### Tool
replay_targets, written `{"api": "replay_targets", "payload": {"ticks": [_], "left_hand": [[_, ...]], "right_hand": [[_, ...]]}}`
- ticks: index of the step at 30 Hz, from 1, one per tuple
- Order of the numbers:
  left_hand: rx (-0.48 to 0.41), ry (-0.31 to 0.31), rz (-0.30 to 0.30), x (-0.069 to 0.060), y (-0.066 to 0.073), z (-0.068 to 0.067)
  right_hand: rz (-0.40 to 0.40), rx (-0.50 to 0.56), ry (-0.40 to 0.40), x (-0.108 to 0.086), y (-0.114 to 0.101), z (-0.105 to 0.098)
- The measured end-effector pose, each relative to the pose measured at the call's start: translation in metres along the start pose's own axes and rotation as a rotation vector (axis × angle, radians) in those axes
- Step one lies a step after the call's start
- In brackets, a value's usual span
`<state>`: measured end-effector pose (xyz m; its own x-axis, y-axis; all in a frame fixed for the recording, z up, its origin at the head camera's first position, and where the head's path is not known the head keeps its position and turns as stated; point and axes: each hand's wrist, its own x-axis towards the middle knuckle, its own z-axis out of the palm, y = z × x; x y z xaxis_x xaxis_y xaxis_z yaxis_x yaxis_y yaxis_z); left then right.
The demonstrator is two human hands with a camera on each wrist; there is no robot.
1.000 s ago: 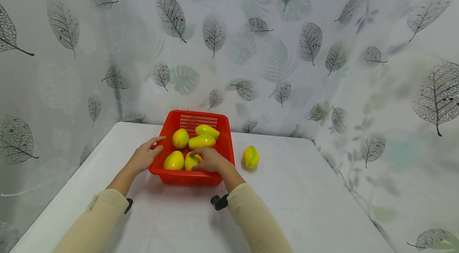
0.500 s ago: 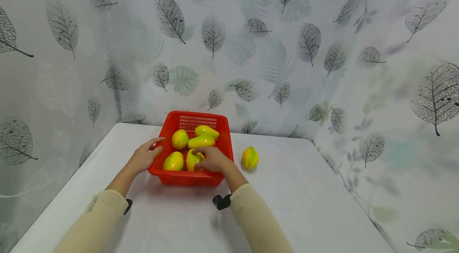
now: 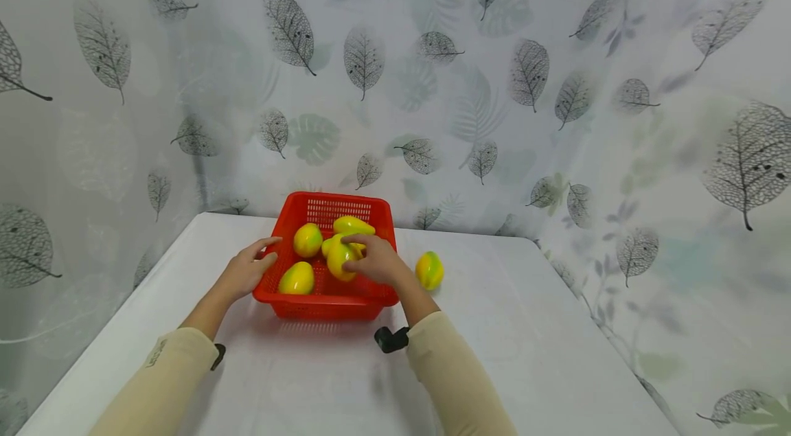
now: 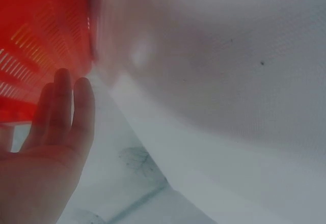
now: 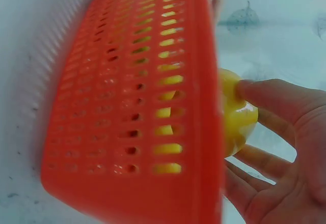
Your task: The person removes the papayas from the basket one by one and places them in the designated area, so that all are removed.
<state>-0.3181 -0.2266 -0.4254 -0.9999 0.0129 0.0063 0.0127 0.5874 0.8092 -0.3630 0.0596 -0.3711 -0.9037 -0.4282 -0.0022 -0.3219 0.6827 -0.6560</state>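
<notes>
My right hand (image 3: 384,262) holds a smooth yellow mango-like fruit (image 3: 340,261) between thumb and fingers, above the near right part of the red plastic basket (image 3: 321,299). In the right wrist view this fruit (image 5: 240,127) shows partly behind the basket's wall. At the basket's left side is my left hand (image 3: 242,274), its fingers straight along the outer wall in the left wrist view; whether they touch it I cannot tell. Inside lie two rounded yellow-green fruits, one farther back (image 3: 307,240) and one nearer (image 3: 297,279), and a long yellow fruit (image 3: 353,225). Another long one is mostly hidden behind the held fruit.
A yellow fruit with green streaks (image 3: 429,270) lies on the white-covered table (image 3: 507,326), right of the basket. A leaf-patterned curtain (image 3: 395,79) hangs behind the table and along its sides.
The mango-like fruit has come up off the basket's floor in my right hand, shifting slightly right and away from me. My left hand stays beside the basket.
</notes>
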Motion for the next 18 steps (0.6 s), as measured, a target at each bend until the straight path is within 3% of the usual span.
{"api": "replay_targets", "payload": {"ticks": [13, 18], "left_hand": [[0.026, -0.001, 0.035, 0.003, -0.003, -0.001], [0.034, -0.006, 0.029, 0.003, -0.004, -0.001]], "right_hand": [[-0.082, 0.037, 0.091, -0.011, -0.001, -0.039], [-0.053, 0.064, 0.123, -0.017, 0.002, -0.054]]}}
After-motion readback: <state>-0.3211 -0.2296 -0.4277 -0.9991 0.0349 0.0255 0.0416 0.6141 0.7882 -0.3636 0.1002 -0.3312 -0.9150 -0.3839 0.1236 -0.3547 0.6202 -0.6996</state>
